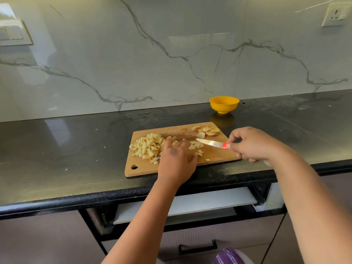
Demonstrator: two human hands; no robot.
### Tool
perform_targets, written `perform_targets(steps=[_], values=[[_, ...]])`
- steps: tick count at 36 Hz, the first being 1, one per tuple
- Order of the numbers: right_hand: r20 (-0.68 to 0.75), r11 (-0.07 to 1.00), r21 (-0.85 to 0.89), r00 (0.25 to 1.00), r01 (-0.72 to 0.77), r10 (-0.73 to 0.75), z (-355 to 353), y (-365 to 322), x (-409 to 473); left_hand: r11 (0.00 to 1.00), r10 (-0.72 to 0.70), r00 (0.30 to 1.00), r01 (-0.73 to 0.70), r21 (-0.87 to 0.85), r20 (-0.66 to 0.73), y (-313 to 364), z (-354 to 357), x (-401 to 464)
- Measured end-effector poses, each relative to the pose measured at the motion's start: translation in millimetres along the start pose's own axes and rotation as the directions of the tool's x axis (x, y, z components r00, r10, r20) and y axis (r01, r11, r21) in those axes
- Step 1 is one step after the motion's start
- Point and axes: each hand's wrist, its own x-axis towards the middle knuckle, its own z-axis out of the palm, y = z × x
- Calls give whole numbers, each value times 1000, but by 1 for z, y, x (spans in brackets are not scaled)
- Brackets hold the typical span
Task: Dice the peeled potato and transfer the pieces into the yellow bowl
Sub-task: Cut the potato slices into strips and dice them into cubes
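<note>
Hands work over a rectangular wooden cutting board [219, 155] that lies on a dark polished stone countertop [76, 141], seen from a head-worn camera looking down. The left hand [176, 161] lies palm down on the middle of the board, fingers spread and fairly straight, touching a few half-cut pale potato pieces [195, 145]. The right hand [251, 144] pinches the orange handle of a small steel-bladed knife [210, 143], its blade pointing left, low over the board near those pieces. A heap of small pale diced potato cubes [147, 147] sits on the board's left part, just beside the left hand. Several round potato slices [206, 130] wait uncut at the board's far right corner. The small round yellow bowl [224, 104] stands on the countertop beyond the board, near the marble-patterned wall, well apart from the hands; nothing shows above its rim. Dicing appears well advanced but unfinished. The next move likely calls for steadying the remaining slices, cutting them into cubes, then carrying everything to the bowl.
</note>
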Motion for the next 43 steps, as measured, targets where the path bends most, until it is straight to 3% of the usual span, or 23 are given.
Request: perform_targets(steps=[5,9,13,17,23,30,35,39,43], values=[[-8,998,68,1000,14,-13,16,5,8,1000,12,997,-9,28,-78,-3,0,5],[-201,992,62,975,106,-91,19,9,19,998,62,988,-61,-13,142,2,-10,18],[-334,970,166,936,176,-113,26,14,35,997,82,902,-67,-50,423,17,-11,30],[-409,966,150,903,211,-134,41,20,49,992,100,852,-127,17,514,23,0,42],[-519,930,193,837,313,-174,64,36,54,990,105,880,-136,33,464,22,5,51],[-583,919,242,804,310,-117,64,42,57,989,120,892,-146,27,437,12,3,66],[-577,919,231,806,320,-136,65,46,61,942,54,908,-185,282,415,-13,-9,72],[-570,923,206,807,324,-156,65,47,62,890,44,948,-181,419,316,-38,-22,75],[-570,926,173,801,336,-183,67,47,62,938,51,986,-102,333,159,-47,-35,82]])
